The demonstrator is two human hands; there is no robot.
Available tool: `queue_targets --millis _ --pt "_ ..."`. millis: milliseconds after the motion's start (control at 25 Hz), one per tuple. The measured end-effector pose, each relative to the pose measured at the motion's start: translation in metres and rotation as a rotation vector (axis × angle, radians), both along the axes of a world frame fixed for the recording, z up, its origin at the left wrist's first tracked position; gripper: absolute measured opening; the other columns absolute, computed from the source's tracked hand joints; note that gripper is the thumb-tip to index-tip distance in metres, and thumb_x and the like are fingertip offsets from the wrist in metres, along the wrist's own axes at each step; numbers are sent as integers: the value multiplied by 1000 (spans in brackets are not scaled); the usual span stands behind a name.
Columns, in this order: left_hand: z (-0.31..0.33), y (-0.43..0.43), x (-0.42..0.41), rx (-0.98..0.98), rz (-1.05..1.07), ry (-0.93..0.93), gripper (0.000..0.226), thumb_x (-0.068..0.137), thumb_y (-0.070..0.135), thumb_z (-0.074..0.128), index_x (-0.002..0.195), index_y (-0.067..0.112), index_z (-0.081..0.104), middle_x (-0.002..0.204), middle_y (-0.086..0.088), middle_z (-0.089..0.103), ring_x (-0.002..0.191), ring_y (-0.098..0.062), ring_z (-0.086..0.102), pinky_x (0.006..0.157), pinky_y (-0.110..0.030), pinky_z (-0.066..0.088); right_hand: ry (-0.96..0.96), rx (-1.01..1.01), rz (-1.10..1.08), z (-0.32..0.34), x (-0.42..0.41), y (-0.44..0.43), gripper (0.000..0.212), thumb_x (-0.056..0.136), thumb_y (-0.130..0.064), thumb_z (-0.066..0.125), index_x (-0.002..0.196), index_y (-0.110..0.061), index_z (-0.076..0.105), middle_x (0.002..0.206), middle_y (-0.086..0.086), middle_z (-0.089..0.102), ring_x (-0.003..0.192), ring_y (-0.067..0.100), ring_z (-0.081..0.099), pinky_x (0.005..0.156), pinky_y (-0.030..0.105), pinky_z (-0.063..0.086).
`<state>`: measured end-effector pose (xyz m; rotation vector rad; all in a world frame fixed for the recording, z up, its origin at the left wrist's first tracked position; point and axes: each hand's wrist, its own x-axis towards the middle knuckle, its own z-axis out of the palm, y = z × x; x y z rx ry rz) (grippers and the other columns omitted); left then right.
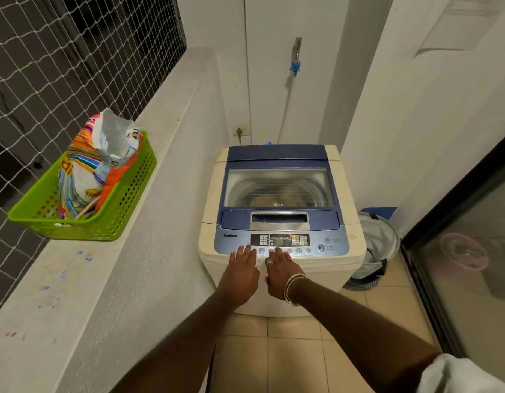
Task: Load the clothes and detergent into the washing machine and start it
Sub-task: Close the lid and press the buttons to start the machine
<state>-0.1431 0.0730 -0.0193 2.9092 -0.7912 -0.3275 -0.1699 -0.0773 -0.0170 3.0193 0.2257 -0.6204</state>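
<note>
A cream and blue top-loading washing machine (279,268) stands ahead with its glass lid (278,187) down; clothes show dimly through it. The control panel (280,240) has lit indicators. My left hand (241,272) lies flat with straight fingers on the panel's front edge, left of the buttons. My right hand (282,272), with a ring and bangles, reaches its straight fingers onto the row of round buttons below the display. An opened detergent bag (98,165) stands in a green basket (109,219) on the ledge at the left.
A grey ledge (132,265) with netting above runs along the left. A laundry hamper (376,251) sits on the floor right of the machine. A glass sliding door (466,265) lines the right side. A tap and hose (295,66) and a wall socket (241,130) are behind.
</note>
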Motion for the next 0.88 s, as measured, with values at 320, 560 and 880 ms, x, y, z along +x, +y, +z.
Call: queue_targets --millis 320,560,880 --pt "7 1 -9 -22 -7 17 56 107 31 25 157 12 10 165 -10 3 153 -27 -1 121 -37 -7 3 68 -49 33 15 1 61 92 -29 50 146 -7 34 144 24 44 139 39 34 112 46 32" --pt "21 1 -22 -17 -6 -2 56 106 35 26 156 12 15 165 -8 10 153 -26 5 122 -39 1 -173 169 -96 17 -24 -22 56 98 -35 39 145 -5 35 152 17 36 140 34 31 120 44 21" --pt "33 -8 -60 12 -105 -63 60 106 38 28 157 12 11 166 -9 3 153 -27 3 122 -41 0 -225 199 -191 23 -74 -32 74 101 -47 32 156 -7 4 164 13 -2 152 29 -5 123 41 1"
